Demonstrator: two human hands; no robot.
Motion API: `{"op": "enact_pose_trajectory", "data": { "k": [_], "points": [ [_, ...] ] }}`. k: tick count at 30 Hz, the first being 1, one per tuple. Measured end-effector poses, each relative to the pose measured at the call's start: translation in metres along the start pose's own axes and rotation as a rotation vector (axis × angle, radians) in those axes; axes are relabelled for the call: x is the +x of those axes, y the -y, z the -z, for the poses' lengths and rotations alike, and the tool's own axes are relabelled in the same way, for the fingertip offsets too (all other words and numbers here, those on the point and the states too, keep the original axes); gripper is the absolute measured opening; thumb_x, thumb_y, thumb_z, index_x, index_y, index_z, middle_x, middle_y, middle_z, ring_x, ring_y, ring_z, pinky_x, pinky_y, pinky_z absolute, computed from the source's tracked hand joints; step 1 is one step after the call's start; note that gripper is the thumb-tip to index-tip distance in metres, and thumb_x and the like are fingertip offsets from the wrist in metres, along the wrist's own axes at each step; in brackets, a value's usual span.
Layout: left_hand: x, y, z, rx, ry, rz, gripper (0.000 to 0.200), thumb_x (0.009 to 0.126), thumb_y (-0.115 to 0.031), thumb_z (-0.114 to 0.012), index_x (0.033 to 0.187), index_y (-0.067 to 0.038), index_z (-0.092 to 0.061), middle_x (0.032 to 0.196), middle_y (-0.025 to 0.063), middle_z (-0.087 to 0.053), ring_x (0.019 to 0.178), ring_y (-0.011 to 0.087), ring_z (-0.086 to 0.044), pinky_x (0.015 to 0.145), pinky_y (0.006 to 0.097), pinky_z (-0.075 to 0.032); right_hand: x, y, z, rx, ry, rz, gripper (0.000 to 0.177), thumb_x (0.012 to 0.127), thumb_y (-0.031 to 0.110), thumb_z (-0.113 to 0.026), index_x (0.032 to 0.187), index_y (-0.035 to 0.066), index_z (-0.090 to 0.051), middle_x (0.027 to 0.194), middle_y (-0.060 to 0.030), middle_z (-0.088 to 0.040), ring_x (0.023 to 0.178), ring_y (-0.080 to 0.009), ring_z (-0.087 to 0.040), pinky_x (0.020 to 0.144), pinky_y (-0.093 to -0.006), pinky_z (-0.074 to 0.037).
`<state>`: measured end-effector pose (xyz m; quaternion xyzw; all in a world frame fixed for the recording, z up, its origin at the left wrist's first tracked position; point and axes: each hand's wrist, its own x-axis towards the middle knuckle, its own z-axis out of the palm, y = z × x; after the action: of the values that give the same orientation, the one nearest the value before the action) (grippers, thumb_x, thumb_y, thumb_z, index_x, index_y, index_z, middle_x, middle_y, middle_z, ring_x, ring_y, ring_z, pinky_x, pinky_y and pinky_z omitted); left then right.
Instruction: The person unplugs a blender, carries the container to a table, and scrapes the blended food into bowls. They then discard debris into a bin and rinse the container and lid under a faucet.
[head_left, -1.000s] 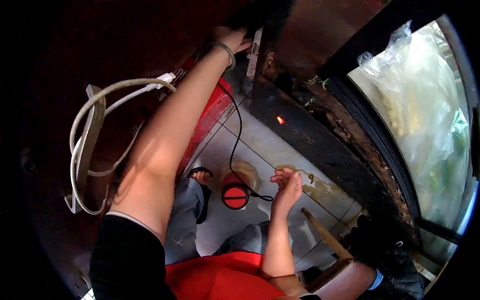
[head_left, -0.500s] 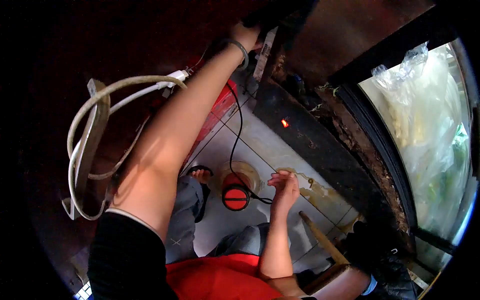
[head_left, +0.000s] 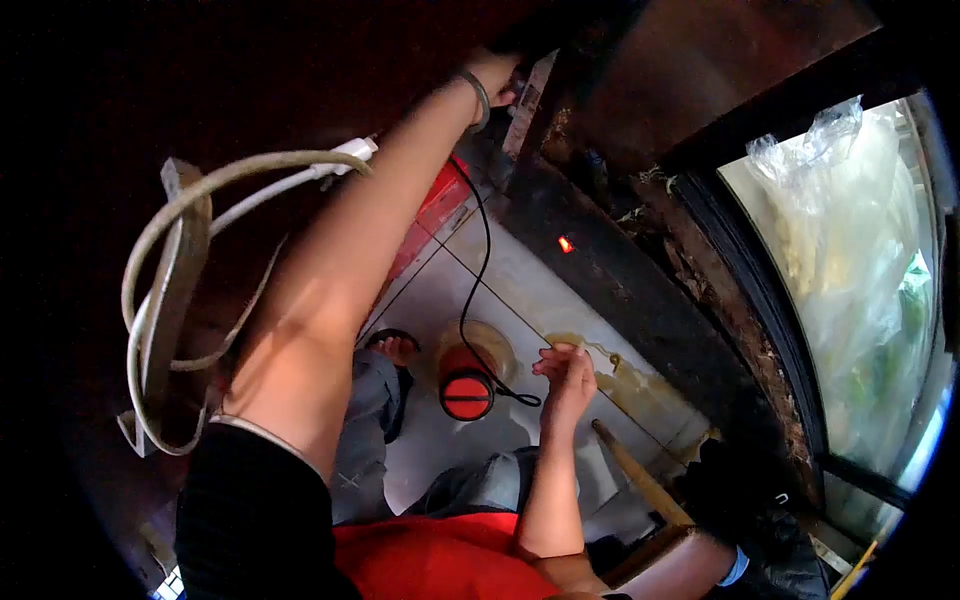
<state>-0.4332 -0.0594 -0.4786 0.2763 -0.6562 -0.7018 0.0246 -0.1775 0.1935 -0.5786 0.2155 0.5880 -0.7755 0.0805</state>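
View shifted slightly vs. prev. frame; both hands roughly as before. My R hand [head_left: 568, 385]: half open, fingers loosely curled, no object visible in it. Red-topped container [head_left: 467, 396] on floor [head_left: 420, 450] just beside, blk cord [head_left: 487, 240] across it. My L hand [head_left: 495, 82]: up by pale strip [head_left: 528, 105], fingers partly in shadow; opening + grip can't tell.

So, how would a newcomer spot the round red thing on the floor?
On the pale tiled floor, look between the sandaled foot and the right hand. Unlike the straight-edged red thing farther off, the round red thing has a black rim and dark crossbar.
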Motion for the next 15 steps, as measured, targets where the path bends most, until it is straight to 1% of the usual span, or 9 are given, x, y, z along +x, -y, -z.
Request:
{"op": "enact_pose_trajectory", "data": {
  "k": [2,3,5,7,9,11,13,14,15],
  "points": [
    [-0.006,-0.01,0.002,0.129,0.12,0.057,0.022,0.086,-0.028,-0.05,0.074,-0.009,-0.049,0.057,0.0011,-0.038,0.044,0.0098,-0.031,0.034,0.021,-0.026,-0.002,0.004,0.001,-0.006,-0.009,0.011,0.034,0.091,0.03,-0.041,0.088,-0.001,-0.055,0.074,-0.0125,-0.059,0.059,-0.0173,-0.056,0.057,-0.0291,-0.046],
    [-0.008,-0.01,0.002,0.129,0.12,0.056,0.022,0.086,-0.028,-0.05,0.074,-0.009,-0.049,0.057,0.0011,-0.038,0.044,0.0098,-0.031,0.034,0.021,-0.026,-0.002,0.006,0.0,-0.004,-0.005,0.02,0.034,0.091,0.03,-0.041,0.088,-0.001,-0.055,0.074,-0.0126,-0.059,0.059,-0.0174,-0.056,0.057,-0.0291,-0.046],
    [-0.01,-0.011,-0.003,0.159,0.104,-0.018,0.026,0.084,-0.03,-0.052,0.069,-0.01,-0.046,0.051,0.0001,-0.031,0.039,0.0095,-0.02,0.033,0.0219,-0.017,-0.005,0.013,0.003,0.003,-0.03,0.043,0.033,0.091,0.029,-0.041,0.088,-0.001,-0.055,0.074,-0.0126,-0.059,0.059,-0.0174,-0.056,0.057,-0.0291,-0.046],
    [-0.008,-0.01,0.001,0.173,0.119,0.03,0.025,0.083,-0.031,-0.052,0.07,-0.01,-0.047,0.053,0.0004,-0.033,0.04,0.01,-0.022,0.034,0.022,-0.018,-0.003,0.014,0.007,-0.003,-0.054,0.053,0.033,0.091,0.028,-0.041,0.089,-0.001,-0.054,0.074,-0.0126,-0.059,0.059,-0.0175,-0.056,0.057,-0.0292,-0.046],
    [-0.013,0.005,0.001,0.204,0.142,0.11,0.024,0.083,-0.031,-0.052,0.07,-0.01,-0.048,0.054,0.0007,-0.035,0.04,0.0105,-0.024,0.035,0.0221,-0.019,-0.005,0.004,0.009,-0.058,-0.001,0.042,0.033,0.091,0.028,-0.041,0.088,-0.002,-0.054,0.074,-0.0126,-0.059,0.06,-0.0176,-0.056,0.058,-0.0291,-0.046],
    [-0.018,0.015,-0.004,0.106,0.031,-0.046,0.024,0.083,-0.029,-0.053,0.075,-0.007,-0.049,0.06,0.0022,-0.04,0.048,0.0113,-0.031,0.042,0.0235,-0.026,-0.004,0.0,0.015,-0.058,-0.006,0.007,0.032,0.091,0.027,-0.041,0.09,-0.003,-0.054,0.076,-0.0123,-0.059,0.062,-0.0166,-0.056,0.059,-0.0285,-0.046],
    [-0.034,0.034,-0.007,0.029,-0.074,-0.173,0.024,0.083,-0.028,-0.053,0.079,-0.005,-0.05,0.066,0.0036,-0.045,0.056,0.0121,-0.038,0.05,0.0248,-0.032,0.003,-0.014,0.019,-0.164,-0.008,-0.054,0.029,0.09,0.024,-0.044,0.094,-0.003,-0.054,0.081,-0.0105,-0.059,0.069,-0.0143,-0.055,0.061,-0.0266,-0.045],
    [-0.042,0.041,-0.008,-0.007,-0.124,-0.242,0.024,0.083,-0.027,-0.053,0.081,-0.003,-0.05,0.069,0.0044,-0.047,0.06,0.0125,-0.041,0.054,0.0254,-0.036,0.004,-0.013,0.018,-0.161,-0.024,-0.075,0.029,0.09,0.024,-0.044,0.094,-0.003,-0.054,0.081,-0.0105,-0.059,0.069,-0.0143,-0.055,0.061,-0.0266,-0.045],
    [-0.055,0.049,-0.007,-0.029,-0.164,-0.305,0.024,0.084,-0.026,-0.053,0.084,-0.002,-0.051,0.072,0.0051,-0.049,0.064,0.0129,-0.045,0.057,0.0261,-0.039,-0.003,-0.015,0.016,-0.195,-0.008,-0.051,0.024,0.089,0.02,-0.046,0.095,-0.001,-0.055,0.083,-0.0095,-0.059,0.072,-0.0132,-0.054,0.061,-0.0252,-0.044]
  ]
}}
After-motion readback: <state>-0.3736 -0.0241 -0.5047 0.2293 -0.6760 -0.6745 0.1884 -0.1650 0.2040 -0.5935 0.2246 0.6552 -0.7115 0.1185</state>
